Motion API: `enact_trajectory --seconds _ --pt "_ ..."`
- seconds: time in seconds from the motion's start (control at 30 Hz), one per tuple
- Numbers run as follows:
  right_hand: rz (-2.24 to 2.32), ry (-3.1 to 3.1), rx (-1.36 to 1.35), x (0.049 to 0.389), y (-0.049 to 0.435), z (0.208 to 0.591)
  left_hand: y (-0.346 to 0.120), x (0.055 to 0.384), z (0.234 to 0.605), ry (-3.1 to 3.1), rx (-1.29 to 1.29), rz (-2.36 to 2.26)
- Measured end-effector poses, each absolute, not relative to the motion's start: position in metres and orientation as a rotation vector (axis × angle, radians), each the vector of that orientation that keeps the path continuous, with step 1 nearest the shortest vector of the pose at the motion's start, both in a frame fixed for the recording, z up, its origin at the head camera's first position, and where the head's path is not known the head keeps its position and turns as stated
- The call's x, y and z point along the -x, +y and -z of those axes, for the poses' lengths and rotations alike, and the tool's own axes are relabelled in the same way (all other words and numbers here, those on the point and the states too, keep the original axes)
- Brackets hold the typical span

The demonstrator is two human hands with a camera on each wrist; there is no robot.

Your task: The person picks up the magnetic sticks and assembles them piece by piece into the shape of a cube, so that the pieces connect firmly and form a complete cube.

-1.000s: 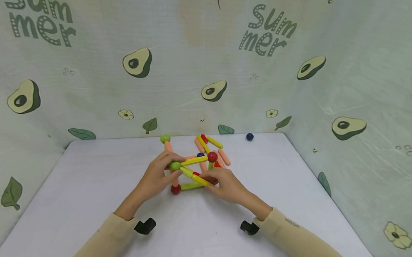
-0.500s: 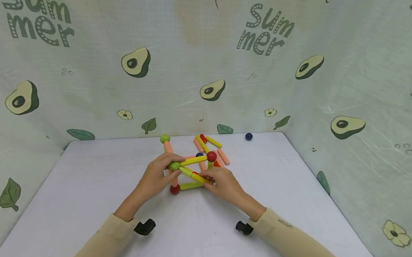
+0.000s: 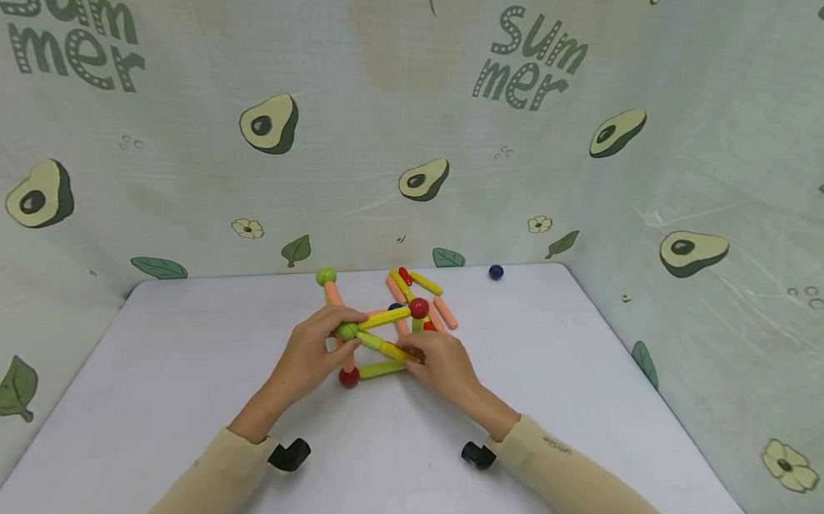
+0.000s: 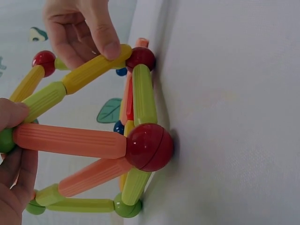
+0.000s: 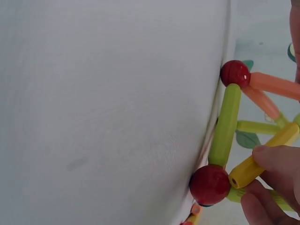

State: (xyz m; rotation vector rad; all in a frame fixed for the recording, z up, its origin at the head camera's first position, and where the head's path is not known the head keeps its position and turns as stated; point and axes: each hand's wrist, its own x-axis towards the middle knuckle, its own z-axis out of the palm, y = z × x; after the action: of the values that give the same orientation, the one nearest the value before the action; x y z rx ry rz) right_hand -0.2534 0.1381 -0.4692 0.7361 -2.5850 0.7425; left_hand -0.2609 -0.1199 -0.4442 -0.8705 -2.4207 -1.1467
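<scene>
A frame of sticks and balls, like a magnetic building set, stands on the table. My left hand (image 3: 312, 351) holds its upper front green ball (image 3: 347, 332), from which a yellow stick (image 3: 384, 318) runs to a red ball (image 3: 419, 308). My right hand (image 3: 446, 362) pinches a second yellow stick (image 4: 93, 72) between thumb and fingers. That stick meets a light green stick (image 4: 44, 101) end to end, slanting down from the left hand. Its lower end lies against or very close to a lower red ball (image 5: 210, 185); contact is unclear. Salmon sticks (image 4: 70, 140) form the left side.
Loose salmon, yellow and red sticks (image 3: 445, 313) lie behind the frame on the white table (image 3: 242, 509). A dark blue ball (image 3: 496, 272) sits near the back right edge. Patterned cloth (image 3: 331, 64) hangs behind the table.
My right hand has shifted slightly left, bringing the yellow stick's lower end toward the lower red ball. The upper right red ball has moved slightly up and left. My left hand keeps its hold.
</scene>
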Motion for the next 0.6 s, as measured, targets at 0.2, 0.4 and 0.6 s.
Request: enact_trajectory --seconds 0.2,0.4,0.6 --pt "-0.734 -2.593 -0.687 0.254 0.132 0.47 -0.122 0.262 0.445 -2.4 0.867 1.139" --pt "-0.745 -2.592 -0.65 0.258 0.126 0.471 -0.124 0.261 0.445 -2.387 0.859 1.104" --pt "-0.741 -2.6 -0.629 0.26 0.124 0.471 -0.123 0.261 0.445 -2.377 0.851 1.088"
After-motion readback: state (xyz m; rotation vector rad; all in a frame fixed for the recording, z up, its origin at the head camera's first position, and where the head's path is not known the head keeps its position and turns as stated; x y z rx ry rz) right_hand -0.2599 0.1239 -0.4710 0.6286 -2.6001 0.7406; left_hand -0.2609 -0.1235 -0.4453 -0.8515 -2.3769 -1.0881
